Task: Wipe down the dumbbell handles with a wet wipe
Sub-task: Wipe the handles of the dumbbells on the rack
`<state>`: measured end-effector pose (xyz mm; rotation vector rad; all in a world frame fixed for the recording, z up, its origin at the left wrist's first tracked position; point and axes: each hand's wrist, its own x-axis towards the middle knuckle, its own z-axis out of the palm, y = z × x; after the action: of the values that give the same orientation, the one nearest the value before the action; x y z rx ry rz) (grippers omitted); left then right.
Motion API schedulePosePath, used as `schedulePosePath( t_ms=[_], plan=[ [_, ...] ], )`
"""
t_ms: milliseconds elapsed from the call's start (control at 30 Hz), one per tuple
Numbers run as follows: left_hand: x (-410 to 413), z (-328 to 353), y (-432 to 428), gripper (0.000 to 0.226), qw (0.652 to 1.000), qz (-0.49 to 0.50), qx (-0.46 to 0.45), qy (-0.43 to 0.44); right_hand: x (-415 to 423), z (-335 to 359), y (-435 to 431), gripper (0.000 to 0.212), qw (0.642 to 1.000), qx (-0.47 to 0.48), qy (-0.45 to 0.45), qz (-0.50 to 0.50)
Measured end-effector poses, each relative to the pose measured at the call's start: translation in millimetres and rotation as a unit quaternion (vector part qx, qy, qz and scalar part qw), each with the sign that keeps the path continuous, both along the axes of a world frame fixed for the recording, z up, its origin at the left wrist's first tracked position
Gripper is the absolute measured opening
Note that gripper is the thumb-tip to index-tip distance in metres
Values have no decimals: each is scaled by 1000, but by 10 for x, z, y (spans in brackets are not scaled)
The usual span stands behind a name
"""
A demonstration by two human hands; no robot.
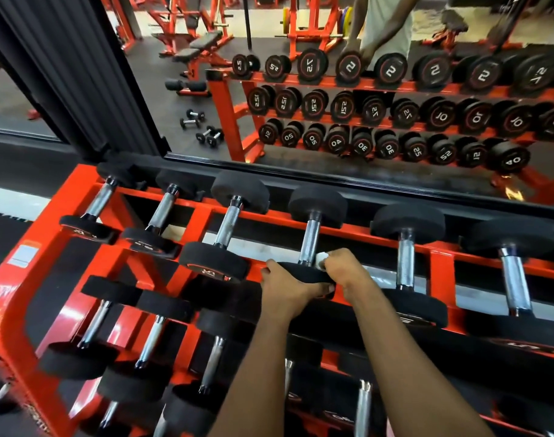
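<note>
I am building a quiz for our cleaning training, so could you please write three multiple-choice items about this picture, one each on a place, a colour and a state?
1. Where is the wipe?
A. on the floor
B. by the handle of the fourth top-row dumbbell from the left
C. on the first dumbbell from the left

2. What colour is the rack?
A. orange-red
B. blue
C. white

3. What is the left hand doing?
A. hanging idle
B. holding a bottle
C. gripping that dumbbell's near head

Answers:
1 B: the right hand pinches it beside the near end of that handle.
2 A: all of its frame is orange-red.
3 C: its fingers curl over the black head.
</note>
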<state>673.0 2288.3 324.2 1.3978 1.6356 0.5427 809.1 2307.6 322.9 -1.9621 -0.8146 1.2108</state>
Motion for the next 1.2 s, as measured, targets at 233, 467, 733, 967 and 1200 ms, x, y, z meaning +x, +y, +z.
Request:
schedulePosePath(
  t_ms=[233,467,733,967,1200],
  plan=[
    [-13,-16,-8,126,1000,-11,2,3,-7,-73,97,21,999,-10,5,38],
    [-3,-21,-11,129,1000,-8,1,6,97,-64,70,22,998,22,-1,51],
    [29,5,5,138,1000,8,-6,12,127,-51,36,31,998,23,-27,57],
    [47,44,13,135,999,31,-13,21,155,-12,99,15,995,3,-55,87],
    [55,-419,194,133,999,29,-19,36,47,-36,138,20,995,-13,-38,95]
  ],
)
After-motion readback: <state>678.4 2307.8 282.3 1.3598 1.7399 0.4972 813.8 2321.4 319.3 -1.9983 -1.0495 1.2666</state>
